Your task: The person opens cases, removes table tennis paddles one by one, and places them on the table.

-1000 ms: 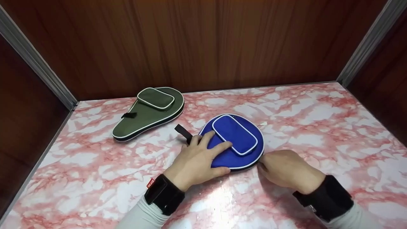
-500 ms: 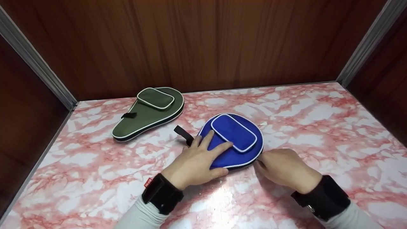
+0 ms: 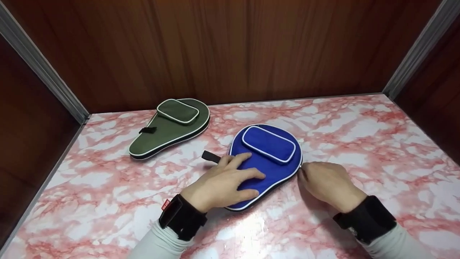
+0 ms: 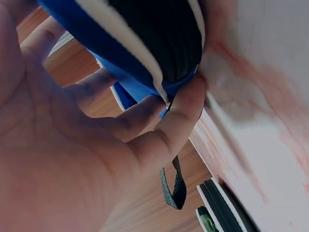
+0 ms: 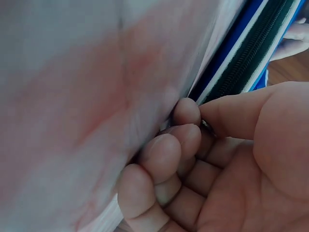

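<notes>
Right now my left hand (image 3: 222, 183) lies spread across the handle end of the blue paddle case (image 3: 266, 163), fingers straight and pressing it flat against the marble tabletop (image 3: 359, 144). In the left wrist view my thumb (image 4: 178, 125) hooks round the case's near edge, against the white piping and the black zipper band, so the hand both presses from above and steadies the rim. A short black strap (image 3: 211, 157) sticks out of the case just past my fingertips.

My right hand (image 3: 329, 183) sits at the case's right edge, fingers curled in. In the right wrist view my thumb and forefinger (image 5: 186, 113) are pinched together on a small metal piece at the zipper line, which looks like the zipper pull (image 5: 206, 126), though it is mostly hidden between the fingertips. The remaining fingers are tucked under, resting against the tabletop.

The blue case lies flat near the middle of the table, its rounded end pointing away from me and its raised pocket (image 3: 268, 144) facing up. A green paddle case (image 3: 169, 127) of the same shape lies well apart to the left, near the back corner, also with its pocket up. Dark wooden panels (image 3: 230, 50) close off the space behind and on both sides.
</notes>
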Demonstrator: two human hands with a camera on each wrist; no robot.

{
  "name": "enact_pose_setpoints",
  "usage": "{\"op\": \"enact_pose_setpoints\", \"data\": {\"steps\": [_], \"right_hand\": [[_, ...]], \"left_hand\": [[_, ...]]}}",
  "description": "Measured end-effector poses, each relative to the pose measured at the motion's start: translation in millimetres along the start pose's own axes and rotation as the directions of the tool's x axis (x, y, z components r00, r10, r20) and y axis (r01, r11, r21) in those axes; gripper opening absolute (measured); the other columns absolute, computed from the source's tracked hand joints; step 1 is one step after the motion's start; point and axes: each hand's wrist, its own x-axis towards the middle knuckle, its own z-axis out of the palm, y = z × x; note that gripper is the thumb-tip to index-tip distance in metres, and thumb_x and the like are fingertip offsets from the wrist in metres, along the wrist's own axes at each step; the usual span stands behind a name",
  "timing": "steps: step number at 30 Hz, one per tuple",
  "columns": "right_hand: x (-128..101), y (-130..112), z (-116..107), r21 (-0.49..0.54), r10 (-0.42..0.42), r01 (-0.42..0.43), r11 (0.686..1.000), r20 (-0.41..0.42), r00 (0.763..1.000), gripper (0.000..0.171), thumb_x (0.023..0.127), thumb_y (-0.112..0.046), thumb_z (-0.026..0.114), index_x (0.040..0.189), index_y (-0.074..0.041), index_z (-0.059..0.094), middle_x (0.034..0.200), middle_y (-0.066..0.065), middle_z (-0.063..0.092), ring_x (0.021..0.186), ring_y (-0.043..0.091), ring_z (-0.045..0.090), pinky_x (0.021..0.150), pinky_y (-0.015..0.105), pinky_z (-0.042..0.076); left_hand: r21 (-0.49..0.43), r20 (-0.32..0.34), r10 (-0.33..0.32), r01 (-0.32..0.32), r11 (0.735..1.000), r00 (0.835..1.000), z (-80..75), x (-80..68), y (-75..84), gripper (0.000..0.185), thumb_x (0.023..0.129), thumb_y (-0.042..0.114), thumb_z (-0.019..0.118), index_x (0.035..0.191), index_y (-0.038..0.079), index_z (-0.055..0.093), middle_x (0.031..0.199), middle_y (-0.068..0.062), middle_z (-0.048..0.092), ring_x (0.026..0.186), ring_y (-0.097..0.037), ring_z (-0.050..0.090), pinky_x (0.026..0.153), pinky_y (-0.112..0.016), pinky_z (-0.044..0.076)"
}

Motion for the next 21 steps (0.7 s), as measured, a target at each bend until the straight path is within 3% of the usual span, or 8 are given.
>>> {"op": "enact_pose_setpoints", "data": {"steps": [6, 21], "right_hand": [[-1.0, -2.1, 0.5, -0.013, -0.008, 0.008, 1.000, 0.013, 1.000, 0.035, 0.109, -0.021, 0.054, 0.076, -0.016, 0.060, 0.074, 0.006, 0.064, 0.071, 0.034, 0.069, 0.065, 0.061, 0.056], [-12.3, -21.5, -0.2, -0.040, -0.121, 0.118, 0.992, -0.056, 0.991, 0.029, 0.109, -0.020, 0.058, 0.080, -0.015, 0.057, 0.064, 0.002, 0.059, 0.061, 0.031, 0.066, 0.061, 0.057, 0.055]], "left_hand": [[0.031, -0.009, -0.011, 0.011, 0.999, 1.000, 2.6, -0.1, 1.3, 0.043, 0.105, 0.049, 0.073, 0.146, 0.038, 0.071, 0.174, -0.013, 0.040, 0.151, -0.047, 0.042, 0.108, -0.060, 0.052], [0.049, -0.039, -0.006, 0.008, 0.999, 0.999, 1.9, -0.2, 3.7, 0.042, 0.103, 0.047, 0.074, 0.143, 0.035, 0.073, 0.172, -0.015, 0.043, 0.148, -0.051, 0.045, 0.106, -0.062, 0.052]]}}
